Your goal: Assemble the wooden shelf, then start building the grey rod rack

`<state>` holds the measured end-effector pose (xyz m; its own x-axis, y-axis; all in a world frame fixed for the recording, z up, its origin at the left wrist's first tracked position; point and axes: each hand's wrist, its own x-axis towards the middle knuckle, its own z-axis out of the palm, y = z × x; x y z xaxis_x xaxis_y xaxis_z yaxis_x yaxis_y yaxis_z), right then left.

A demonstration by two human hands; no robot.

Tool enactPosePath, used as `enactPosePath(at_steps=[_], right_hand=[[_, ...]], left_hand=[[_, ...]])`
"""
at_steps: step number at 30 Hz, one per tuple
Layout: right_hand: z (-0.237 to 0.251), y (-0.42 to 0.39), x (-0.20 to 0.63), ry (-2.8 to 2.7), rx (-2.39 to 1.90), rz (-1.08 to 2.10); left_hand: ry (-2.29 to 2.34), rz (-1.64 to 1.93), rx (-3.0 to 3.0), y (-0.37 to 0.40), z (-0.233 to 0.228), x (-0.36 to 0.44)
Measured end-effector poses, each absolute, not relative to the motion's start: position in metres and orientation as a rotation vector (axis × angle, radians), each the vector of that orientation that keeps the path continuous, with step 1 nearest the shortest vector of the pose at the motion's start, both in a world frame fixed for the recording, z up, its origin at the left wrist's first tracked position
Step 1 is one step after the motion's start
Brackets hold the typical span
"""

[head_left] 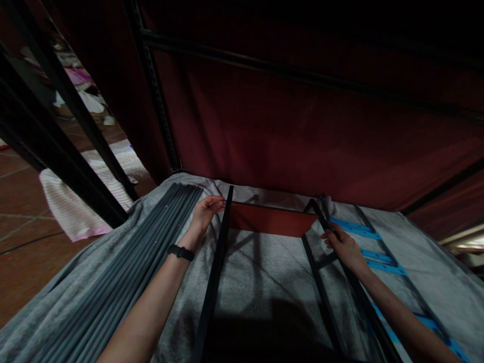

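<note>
A black metal frame stands on a grey blanket (pixel 264 282), its left upright (pixel 217 262) and right side frame (pixel 321 282) joined near the far end by a reddish-brown board (pixel 270 220). My left hand (pixel 204 214), with a dark band on its wrist, is at the outer side of the left upright, level with the board's end. Its thumb and fingertips pinch together there; whatever lies between them is too small to name. At the opposite side, my right hand (pixel 344 247) has its fingers curled round a bar of the right side frame.
A row of grey tubes (pixel 151 257) lies on the blanket to the left. Blue slotted strips (pixel 385 264) and dark bars lie at the right. Behind hangs a dark red cloth (pixel 283 131) with black rails. A striped cloth (pixel 86 181) lies over the floor at left.
</note>
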<state>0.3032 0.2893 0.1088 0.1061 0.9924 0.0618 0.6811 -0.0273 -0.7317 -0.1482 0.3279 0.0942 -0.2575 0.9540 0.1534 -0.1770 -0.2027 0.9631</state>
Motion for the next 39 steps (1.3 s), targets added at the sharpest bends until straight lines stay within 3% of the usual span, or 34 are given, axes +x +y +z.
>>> enactPosePath(at_steps=[39], right_hand=[[0.103, 0.292, 0.306, -1.624, -1.741, 0.637]], left_hand=[[1.179, 1.629, 0.895, 0.326, 0.097, -0.134]])
